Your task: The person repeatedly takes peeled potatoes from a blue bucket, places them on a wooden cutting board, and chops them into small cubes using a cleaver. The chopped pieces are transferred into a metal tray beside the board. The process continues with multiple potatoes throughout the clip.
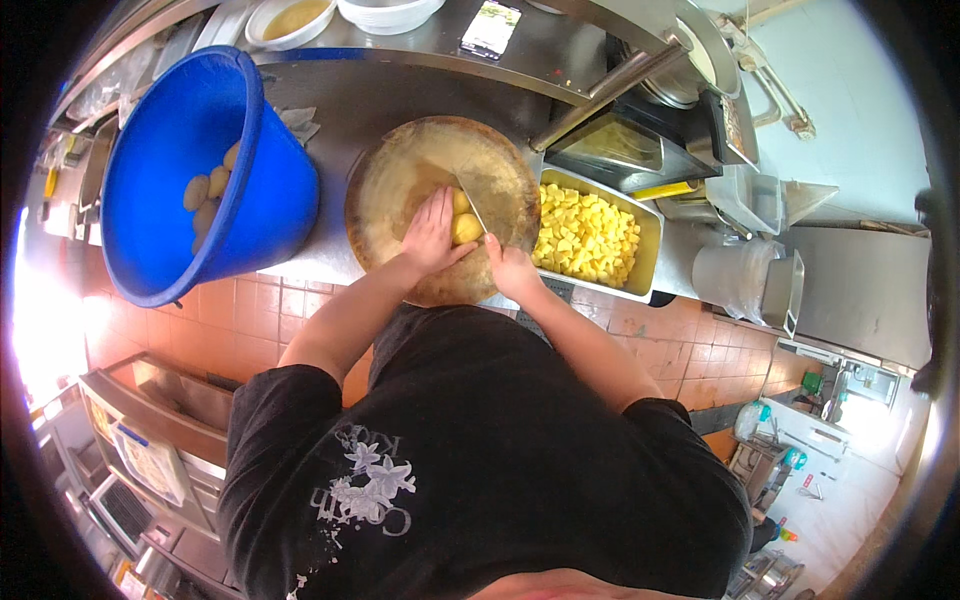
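A large round wooden chopping block [405, 161] stands on the steel counter before me. Peeled potatoes [466, 229] lie near its middle, and my left hand [431, 232] rests on and beside them with fingers together. My right hand [512, 264] grips a knife [472, 201] by its handle; the blade is just right of the potatoes. Right of the block, a rectangular metal pan [654, 259] holds many yellow potato cubes [589, 234]. At the left, a blue plastic tub [289, 191] leans with several unpeeled potatoes [196, 193] inside.
A steel shelf [420, 46] behind the block bears a phone [490, 30], stacked white bowls [390, 15] and a bowl of yellowish liquid [292, 21]. At the right are a yellow-handled tool [666, 190], clear plastic containers [750, 199] and a pot [705, 52]. Tiled floor lies below the counter.
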Demonstrator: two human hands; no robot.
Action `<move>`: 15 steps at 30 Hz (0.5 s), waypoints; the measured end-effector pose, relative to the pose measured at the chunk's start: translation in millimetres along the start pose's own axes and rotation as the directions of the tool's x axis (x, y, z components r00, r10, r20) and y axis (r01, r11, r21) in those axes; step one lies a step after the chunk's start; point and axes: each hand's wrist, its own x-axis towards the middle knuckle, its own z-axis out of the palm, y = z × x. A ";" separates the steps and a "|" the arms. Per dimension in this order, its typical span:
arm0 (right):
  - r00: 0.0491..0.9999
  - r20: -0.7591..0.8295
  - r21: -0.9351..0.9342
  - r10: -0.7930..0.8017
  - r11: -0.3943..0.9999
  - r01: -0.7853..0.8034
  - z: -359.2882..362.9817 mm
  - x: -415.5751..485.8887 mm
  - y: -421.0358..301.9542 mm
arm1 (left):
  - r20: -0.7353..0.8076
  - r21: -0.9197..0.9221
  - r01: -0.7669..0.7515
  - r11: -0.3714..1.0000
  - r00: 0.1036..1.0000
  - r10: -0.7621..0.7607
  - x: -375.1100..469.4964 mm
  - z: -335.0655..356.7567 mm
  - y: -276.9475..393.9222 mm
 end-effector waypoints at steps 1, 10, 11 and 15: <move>1.000 0.030 0.039 0.006 0.999 -0.007 -2.4 1.1 -5.0 | -0.049 -0.004 -0.026 1.000 0.998 0.025 -0.9 1.9 -1.1; 0.935 0.211 0.416 0.285 0.839 -0.350 -72.7 -10.2 -15.5 | -0.198 -0.163 0.029 0.986 0.978 -0.062 -20.7 2.0 -5.3; 0.925 0.227 0.347 0.303 0.863 -0.368 -72.0 -11.4 -17.9 | -0.201 -0.173 0.027 0.984 0.978 -0.062 -22.3 2.0 -6.2; 0.970 0.142 0.042 0.199 0.978 -0.206 -29.9 14.3 -25.7 | -0.234 -0.136 -0.002 0.991 0.972 -0.030 -22.5 3.4 -8.1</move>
